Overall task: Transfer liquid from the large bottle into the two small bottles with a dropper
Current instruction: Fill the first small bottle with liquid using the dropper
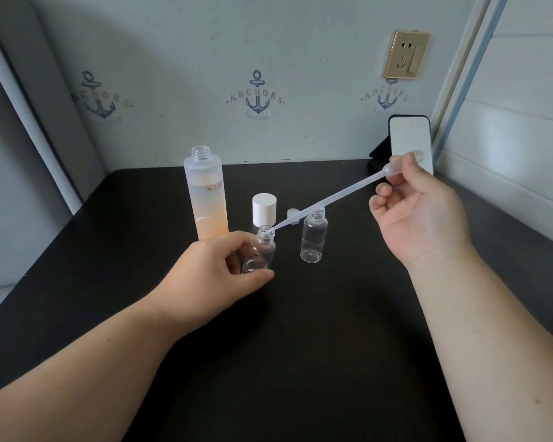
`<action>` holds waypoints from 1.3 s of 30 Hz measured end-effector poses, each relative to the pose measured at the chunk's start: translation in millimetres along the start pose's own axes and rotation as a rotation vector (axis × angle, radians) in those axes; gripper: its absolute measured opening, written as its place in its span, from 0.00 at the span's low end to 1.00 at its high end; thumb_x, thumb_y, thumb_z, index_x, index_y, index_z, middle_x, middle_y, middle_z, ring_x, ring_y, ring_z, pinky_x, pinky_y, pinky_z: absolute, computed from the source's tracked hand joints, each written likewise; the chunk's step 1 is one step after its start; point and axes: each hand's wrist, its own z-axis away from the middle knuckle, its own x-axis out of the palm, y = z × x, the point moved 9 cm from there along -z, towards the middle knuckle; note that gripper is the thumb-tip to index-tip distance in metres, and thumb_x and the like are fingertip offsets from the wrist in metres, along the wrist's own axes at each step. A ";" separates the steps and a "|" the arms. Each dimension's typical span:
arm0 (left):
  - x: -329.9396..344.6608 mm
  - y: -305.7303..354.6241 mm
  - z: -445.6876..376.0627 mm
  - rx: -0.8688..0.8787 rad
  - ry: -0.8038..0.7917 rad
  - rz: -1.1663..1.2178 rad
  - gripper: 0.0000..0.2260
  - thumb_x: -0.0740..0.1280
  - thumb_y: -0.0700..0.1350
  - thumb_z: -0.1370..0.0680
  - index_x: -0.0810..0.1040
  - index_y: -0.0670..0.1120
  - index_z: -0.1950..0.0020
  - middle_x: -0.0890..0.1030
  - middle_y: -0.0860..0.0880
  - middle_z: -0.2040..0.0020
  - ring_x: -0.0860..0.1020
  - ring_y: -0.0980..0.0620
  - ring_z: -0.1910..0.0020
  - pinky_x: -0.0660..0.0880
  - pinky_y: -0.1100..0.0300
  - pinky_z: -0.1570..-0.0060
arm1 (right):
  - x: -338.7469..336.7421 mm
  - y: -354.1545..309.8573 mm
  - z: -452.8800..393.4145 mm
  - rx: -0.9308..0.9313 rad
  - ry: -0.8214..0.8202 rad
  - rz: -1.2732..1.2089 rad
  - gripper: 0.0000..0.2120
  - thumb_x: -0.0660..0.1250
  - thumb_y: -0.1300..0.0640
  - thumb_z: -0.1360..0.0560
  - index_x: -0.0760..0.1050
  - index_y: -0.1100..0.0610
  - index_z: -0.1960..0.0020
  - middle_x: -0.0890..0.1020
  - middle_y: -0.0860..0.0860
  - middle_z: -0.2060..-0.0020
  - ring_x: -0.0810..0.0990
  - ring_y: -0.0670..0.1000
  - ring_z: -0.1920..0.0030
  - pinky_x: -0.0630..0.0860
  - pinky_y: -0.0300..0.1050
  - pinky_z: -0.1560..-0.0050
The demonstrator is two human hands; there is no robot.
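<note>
The large frosted bottle (207,194) stands uncapped at the back left, with orange liquid in its lower part. My left hand (214,275) grips a small clear bottle (258,253), tilted a little. My right hand (419,212) pinches the bulb of a clear plastic dropper (326,202). The dropper slants down to the left, and its tip sits in the mouth of the held bottle. A second small clear bottle (313,239) stands upright and open to the right of it, untouched.
A white cap (264,208) and a small clear cap (292,215) sit behind the small bottles on the black table (300,346). A phone (411,141) leans against the back right wall. Walls enclose the table on three sides.
</note>
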 end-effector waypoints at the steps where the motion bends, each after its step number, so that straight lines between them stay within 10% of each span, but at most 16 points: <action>1: 0.2 -0.5 -0.4 -0.006 -0.003 -0.001 0.11 0.76 0.58 0.30 0.78 0.65 0.51 0.79 0.64 0.60 0.77 0.61 0.61 0.72 0.72 0.63 | -0.7 -0.3 0.1 0.004 0.009 -0.012 0.09 0.69 0.55 0.20 0.83 0.57 0.57 0.82 0.49 0.64 0.74 0.48 0.67 0.73 0.39 0.62; 14: -0.8 -3.2 0.1 -0.007 -0.005 0.067 0.23 0.69 0.77 0.37 0.77 0.65 0.50 0.80 0.59 0.61 0.78 0.59 0.62 0.72 0.69 0.63 | -7.5 2.9 -0.9 0.038 0.070 -0.073 0.09 0.70 0.55 0.21 0.83 0.58 0.57 0.80 0.48 0.65 0.75 0.47 0.67 0.74 0.39 0.64; 23: -67.6 -29.2 19.2 -0.172 0.663 0.309 0.09 0.67 0.52 0.26 0.75 0.60 0.47 0.78 0.58 0.54 0.77 0.66 0.57 0.72 0.61 0.58 | -9.0 4.3 -1.4 0.054 0.102 -0.110 0.09 0.71 0.55 0.21 0.84 0.58 0.57 0.79 0.49 0.67 0.75 0.46 0.69 0.73 0.38 0.65; 28: -45.1 -50.9 -1.3 -0.315 0.465 0.304 0.29 0.73 0.52 0.24 0.68 0.54 0.25 0.77 0.60 0.39 0.76 0.61 0.41 0.73 0.63 0.48 | -7.7 6.5 -1.7 0.061 0.091 -0.103 0.09 0.71 0.55 0.21 0.85 0.59 0.56 0.79 0.49 0.65 0.75 0.46 0.68 0.74 0.38 0.65; 39: -39.1 -46.5 -4.0 -0.275 0.404 0.193 0.16 0.73 0.54 0.24 0.75 0.61 0.38 0.80 0.66 0.50 0.79 0.64 0.50 0.73 0.65 0.55 | 0.0 4.2 -1.5 0.039 0.002 -0.131 0.08 0.70 0.57 0.21 0.84 0.59 0.56 0.81 0.50 0.63 0.76 0.47 0.67 0.73 0.38 0.63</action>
